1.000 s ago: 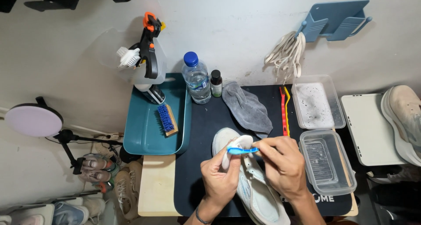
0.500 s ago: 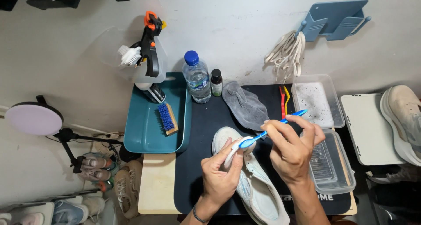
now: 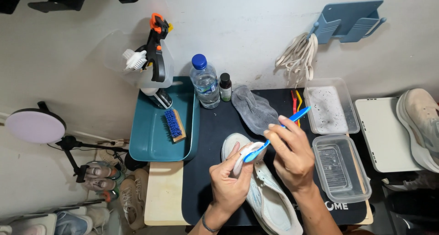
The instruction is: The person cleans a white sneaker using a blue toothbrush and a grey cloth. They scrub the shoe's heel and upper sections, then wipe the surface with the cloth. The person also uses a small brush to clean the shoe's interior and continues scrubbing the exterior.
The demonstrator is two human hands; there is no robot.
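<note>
The left hand [image 3: 230, 180] has its grip clenched on the toe of a pale sneaker [image 3: 263, 189] lying on the dark worktop [image 3: 208, 139]. The right hand [image 3: 292, 155] grasps a blue toothbrush [image 3: 274, 134], its head against the toe just beside the left fingers. Beyond the right grip lies a grey cloth [image 3: 254, 109]; to its right stand two clear plastic tubs [image 3: 338, 166].
</note>
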